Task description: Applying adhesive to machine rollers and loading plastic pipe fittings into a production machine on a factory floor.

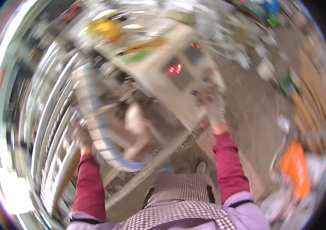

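My right hand (215, 109), in a pale knitted glove, reaches the lower right side of a beige control box (188, 74) with glowing red displays, close to its knobs and buttons. My left hand (80, 135), gloved alike, is beside a row of long pale bars (51, 103) at the left. Blur smears the fingers of both hands, so what they touch or hold is unclear. Between them, a ribbed beige-and-blue hose (101, 140) curves along the front of a dusty machine (163, 111).
A yellow object (107, 30) lies on top of the machine near clear plastic. To the right are an orange bag (295, 170), whitish plastic bags (281, 205) and stacked brown cardboard (312, 99). The machine's front edge (151, 163) runs diagonally before me.
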Demonstrator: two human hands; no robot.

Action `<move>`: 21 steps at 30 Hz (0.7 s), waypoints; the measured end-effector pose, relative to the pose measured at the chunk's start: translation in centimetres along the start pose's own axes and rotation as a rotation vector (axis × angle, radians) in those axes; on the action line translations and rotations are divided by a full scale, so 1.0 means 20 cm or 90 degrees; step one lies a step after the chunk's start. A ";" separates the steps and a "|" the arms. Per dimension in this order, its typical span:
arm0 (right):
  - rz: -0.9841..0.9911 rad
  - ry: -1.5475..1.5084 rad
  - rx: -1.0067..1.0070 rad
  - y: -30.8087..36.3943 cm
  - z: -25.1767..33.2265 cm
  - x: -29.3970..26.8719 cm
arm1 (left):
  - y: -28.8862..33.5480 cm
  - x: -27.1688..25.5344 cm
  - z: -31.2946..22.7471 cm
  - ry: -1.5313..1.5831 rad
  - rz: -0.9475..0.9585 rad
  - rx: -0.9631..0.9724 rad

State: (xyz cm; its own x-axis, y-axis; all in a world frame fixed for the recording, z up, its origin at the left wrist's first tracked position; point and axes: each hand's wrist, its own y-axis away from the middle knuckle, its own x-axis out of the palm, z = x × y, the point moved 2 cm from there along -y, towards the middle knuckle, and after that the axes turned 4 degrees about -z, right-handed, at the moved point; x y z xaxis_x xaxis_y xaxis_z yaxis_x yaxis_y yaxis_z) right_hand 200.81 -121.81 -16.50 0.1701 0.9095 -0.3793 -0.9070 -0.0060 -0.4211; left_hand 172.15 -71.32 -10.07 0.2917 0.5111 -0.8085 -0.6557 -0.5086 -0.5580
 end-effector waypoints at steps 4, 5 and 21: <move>0.120 -0.147 0.150 -0.04 -0.06 0.00 | -0.04 -0.04 -0.22 0.032 -0.041 -0.090; 0.095 -0.003 0.065 -0.05 -0.17 -0.02 | -0.06 -0.04 -0.23 0.032 -0.065 -0.089; 0.098 0.000 0.072 -0.09 -0.46 0.02 | -0.10 -0.08 -0.19 0.030 0.004 -0.121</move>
State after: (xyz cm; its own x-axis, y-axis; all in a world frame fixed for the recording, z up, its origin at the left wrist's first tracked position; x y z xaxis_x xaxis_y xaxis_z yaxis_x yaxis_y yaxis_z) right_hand 206.03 -125.22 -23.49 0.0254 0.9014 -0.4321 -0.9599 -0.0987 -0.2624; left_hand 175.58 -73.78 -8.31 0.3235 0.4762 -0.8176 -0.5152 -0.6361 -0.5744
